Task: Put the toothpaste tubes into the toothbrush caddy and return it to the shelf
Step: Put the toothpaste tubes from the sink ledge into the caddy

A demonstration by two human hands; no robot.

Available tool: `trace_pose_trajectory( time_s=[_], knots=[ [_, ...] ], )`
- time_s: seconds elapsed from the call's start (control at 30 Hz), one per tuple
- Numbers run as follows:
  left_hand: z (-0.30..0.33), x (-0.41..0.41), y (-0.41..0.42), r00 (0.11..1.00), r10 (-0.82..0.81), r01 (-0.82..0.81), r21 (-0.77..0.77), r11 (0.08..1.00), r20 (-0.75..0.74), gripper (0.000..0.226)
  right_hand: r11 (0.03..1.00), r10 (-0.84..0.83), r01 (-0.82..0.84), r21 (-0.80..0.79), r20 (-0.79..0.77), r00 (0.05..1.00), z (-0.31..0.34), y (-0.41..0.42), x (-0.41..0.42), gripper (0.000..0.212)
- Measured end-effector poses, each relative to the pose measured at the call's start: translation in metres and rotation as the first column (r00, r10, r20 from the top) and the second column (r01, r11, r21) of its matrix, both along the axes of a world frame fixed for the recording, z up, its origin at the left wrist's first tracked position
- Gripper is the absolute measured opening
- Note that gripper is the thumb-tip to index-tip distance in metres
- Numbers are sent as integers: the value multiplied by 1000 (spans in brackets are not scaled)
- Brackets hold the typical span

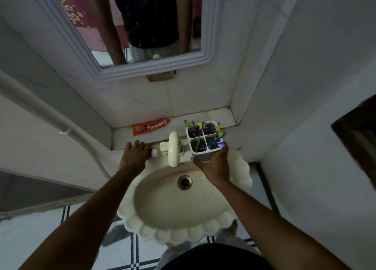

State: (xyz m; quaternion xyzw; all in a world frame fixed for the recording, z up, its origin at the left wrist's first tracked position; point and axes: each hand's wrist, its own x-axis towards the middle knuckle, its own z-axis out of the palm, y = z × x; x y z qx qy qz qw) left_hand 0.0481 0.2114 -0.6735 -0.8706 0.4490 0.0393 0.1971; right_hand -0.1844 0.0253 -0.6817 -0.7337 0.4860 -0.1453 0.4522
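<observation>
My right hand (214,165) grips a white four-compartment toothbrush caddy (204,142) from below, holding it over the back right of the sink; several purple, yellow and green toothbrushes stand in it. My left hand (134,155) lies over a purple toothpaste tube (154,152) on the sink's back rim left of the tap; only its white cap end shows. A red-orange toothpaste tube (151,126) lies flat on the tiled shelf (219,115) behind the sink.
A cream scalloped sink (183,227) with a drain sits below, its cream tap (173,148) between my hands. A framed mirror (142,66) hangs above the shelf. White walls close in on both sides; a white pipe (40,110) runs at left.
</observation>
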Motion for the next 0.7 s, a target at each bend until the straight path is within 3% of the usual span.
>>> trace_pose_trajectory(
  time_s=[0.07,0.13,0.2,0.3,0.37,0.43,0.53,0.7],
  knots=[
    [-1,6,4,992,106,-115,-149,982,-67,41,1000,-19,19,18,-1,1000,-1,2,-2,138],
    [12,8,4,928,217,-325,-375,868,-303,39,999,-30,29,22,21,999,1,3,-5,144],
    [36,6,-2,828,186,-487,-515,705,-528,43,1000,-26,25,17,39,999,4,1,-8,150],
    [87,-4,-18,813,85,-498,-614,612,-575,44,1000,-14,14,11,58,998,10,2,-10,147],
    [121,-14,-36,798,2,-468,-618,632,-602,49,1000,-1,0,15,63,998,14,2,-12,141],
    [146,-29,-58,796,-50,-395,-580,712,-604,54,1000,17,-18,20,61,998,17,2,-12,138],
    [162,-53,-95,890,-124,-147,-535,832,-439,51,998,55,-55,21,12,998,22,2,-11,135],
    [162,-75,-146,957,-199,115,-357,927,-209,45,996,83,-82,33,-41,996,25,-2,-7,135]
  ],
)
